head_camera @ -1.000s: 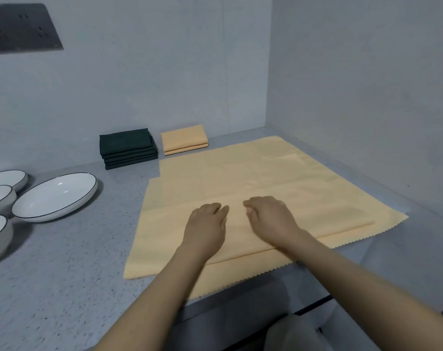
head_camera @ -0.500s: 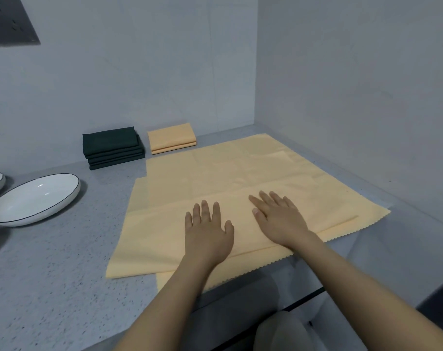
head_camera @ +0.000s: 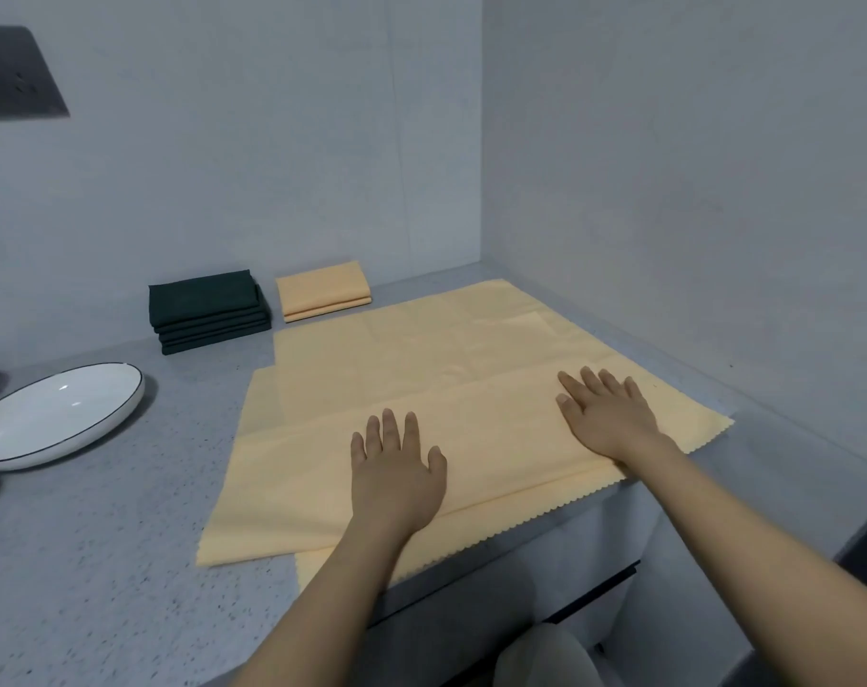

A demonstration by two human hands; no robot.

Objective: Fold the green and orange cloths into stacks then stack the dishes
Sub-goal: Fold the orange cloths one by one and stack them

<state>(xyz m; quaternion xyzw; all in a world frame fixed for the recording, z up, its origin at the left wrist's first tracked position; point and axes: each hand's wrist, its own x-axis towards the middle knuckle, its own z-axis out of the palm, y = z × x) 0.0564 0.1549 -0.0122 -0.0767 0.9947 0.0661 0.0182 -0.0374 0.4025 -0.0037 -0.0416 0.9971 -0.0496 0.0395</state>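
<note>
The speckled grey stone surface (head_camera: pixel 99 562) sits in a corner of plain grey walls. Your left hand (head_camera: pixel 397 476) and right hand (head_camera: pixel 607 419) both lie flat, fingers straight, pressing on the folded-over near flap of the large pale orange cloth (head_camera: pixel 421 359). Behind it, by the wall, sit the stack of folded dark green cloths (head_camera: pixel 206 309) and, just beside it, the folded orange cloths (head_camera: pixel 322 290). The white oval dish with a black rim (head_camera: pixel 55 414) lies well to your left.

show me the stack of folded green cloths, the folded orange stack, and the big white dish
folded green cloths (head_camera: pixel 203 295), head view, top cloth.
folded orange stack (head_camera: pixel 321 286), head view, top face.
white dish (head_camera: pixel 50 419), head view, inner bowl.
</note>
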